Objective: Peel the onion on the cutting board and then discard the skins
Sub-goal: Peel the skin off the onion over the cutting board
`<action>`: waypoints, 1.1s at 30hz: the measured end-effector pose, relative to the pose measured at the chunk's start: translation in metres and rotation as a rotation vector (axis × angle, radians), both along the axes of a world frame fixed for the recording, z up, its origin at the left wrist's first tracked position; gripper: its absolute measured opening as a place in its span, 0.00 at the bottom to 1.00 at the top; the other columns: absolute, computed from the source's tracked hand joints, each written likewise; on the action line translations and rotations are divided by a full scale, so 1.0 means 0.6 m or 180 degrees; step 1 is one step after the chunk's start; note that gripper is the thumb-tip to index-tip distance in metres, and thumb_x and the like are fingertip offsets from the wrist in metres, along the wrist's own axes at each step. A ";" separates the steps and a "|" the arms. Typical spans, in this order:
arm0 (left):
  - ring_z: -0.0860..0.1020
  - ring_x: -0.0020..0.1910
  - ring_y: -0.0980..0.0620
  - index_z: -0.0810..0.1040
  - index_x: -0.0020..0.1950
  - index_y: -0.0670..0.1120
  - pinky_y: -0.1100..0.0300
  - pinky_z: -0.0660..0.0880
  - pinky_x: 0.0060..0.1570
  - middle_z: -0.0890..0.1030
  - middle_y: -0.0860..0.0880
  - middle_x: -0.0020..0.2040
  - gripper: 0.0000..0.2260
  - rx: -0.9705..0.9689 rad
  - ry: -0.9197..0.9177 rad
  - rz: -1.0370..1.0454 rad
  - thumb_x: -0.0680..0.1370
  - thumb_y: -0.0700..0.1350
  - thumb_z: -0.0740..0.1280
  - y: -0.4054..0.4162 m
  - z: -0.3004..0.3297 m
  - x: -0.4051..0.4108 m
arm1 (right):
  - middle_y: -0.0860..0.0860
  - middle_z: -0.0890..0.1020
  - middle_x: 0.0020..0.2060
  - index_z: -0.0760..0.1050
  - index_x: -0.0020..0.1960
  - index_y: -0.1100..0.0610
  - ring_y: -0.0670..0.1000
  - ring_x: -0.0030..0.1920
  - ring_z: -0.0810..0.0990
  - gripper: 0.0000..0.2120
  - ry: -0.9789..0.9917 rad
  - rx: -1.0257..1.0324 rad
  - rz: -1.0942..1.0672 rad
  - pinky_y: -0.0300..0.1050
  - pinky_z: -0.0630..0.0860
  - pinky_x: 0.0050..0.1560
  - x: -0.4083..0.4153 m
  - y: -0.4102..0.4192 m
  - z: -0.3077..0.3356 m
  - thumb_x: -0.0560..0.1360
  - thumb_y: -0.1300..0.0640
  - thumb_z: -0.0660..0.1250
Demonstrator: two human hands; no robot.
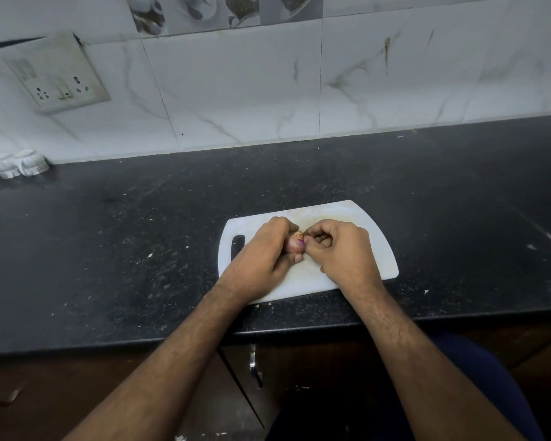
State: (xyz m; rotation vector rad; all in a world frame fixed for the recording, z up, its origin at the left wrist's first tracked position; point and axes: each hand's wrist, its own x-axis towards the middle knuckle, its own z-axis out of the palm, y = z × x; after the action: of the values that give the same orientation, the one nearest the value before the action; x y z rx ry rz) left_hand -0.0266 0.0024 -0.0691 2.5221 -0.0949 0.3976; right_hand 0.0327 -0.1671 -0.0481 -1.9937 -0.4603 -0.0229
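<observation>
A person's left hand grips a small red onion just above the middle of the white cutting board, apparently to steady it and catch falling skin. The right hand pinches at the onion's tip, fingers curled tight, seemingly starting to lift the papery skin.

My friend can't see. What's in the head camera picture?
Two hands peel a small onion over a white cutting board on a dark counter. The left hand holds it; the right hand pinches its skin. A switchboard hangs on the tiled wall.
</observation>
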 end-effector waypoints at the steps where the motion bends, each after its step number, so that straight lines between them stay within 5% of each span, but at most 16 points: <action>1: 0.76 0.58 0.58 0.67 0.62 0.57 0.39 0.76 0.57 0.74 0.66 0.54 0.15 -0.0019 -0.0006 0.0002 0.78 0.58 0.65 0.000 0.000 -0.001 | 0.43 0.79 0.27 0.84 0.44 0.54 0.38 0.25 0.75 0.01 -0.0016 -0.0001 -0.0032 0.29 0.73 0.29 -0.001 0.001 -0.001 0.75 0.58 0.74; 15: 0.78 0.59 0.55 0.66 0.63 0.58 0.37 0.74 0.60 0.76 0.62 0.59 0.13 -0.0092 -0.0022 -0.0086 0.80 0.54 0.63 0.003 -0.001 0.002 | 0.43 0.80 0.31 0.83 0.44 0.52 0.39 0.27 0.75 0.02 -0.0026 0.0002 -0.0121 0.33 0.76 0.29 0.003 0.002 -0.001 0.76 0.56 0.73; 22: 0.72 0.68 0.57 0.66 0.78 0.46 0.62 0.70 0.70 0.69 0.49 0.71 0.24 -0.0002 -0.0352 -0.0481 0.83 0.35 0.63 0.001 0.015 -0.003 | 0.45 0.81 0.31 0.82 0.43 0.52 0.40 0.29 0.75 0.03 -0.0052 -0.0003 -0.0145 0.31 0.76 0.32 -0.002 0.003 0.003 0.75 0.56 0.73; 28: 0.75 0.64 0.56 0.71 0.64 0.43 0.59 0.75 0.65 0.71 0.47 0.65 0.15 -0.0158 -0.0577 -0.0517 0.79 0.31 0.65 0.000 0.015 0.000 | 0.44 0.80 0.30 0.82 0.42 0.52 0.39 0.29 0.74 0.03 -0.0041 0.0031 -0.0177 0.30 0.74 0.32 -0.003 0.005 0.001 0.75 0.57 0.73; 33: 0.78 0.51 0.60 0.70 0.51 0.45 0.69 0.73 0.50 0.77 0.52 0.53 0.13 -0.0473 -0.0525 -0.0295 0.76 0.32 0.71 0.000 0.014 -0.002 | 0.44 0.81 0.34 0.82 0.43 0.51 0.42 0.32 0.76 0.02 -0.0264 -0.0255 0.0066 0.38 0.79 0.37 -0.009 0.006 0.002 0.73 0.57 0.73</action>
State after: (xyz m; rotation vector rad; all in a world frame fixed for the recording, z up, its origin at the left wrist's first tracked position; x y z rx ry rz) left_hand -0.0280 0.0027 -0.0604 2.3264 -0.2364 0.5536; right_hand 0.0272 -0.1635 -0.0469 -2.0722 -0.5427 -0.0757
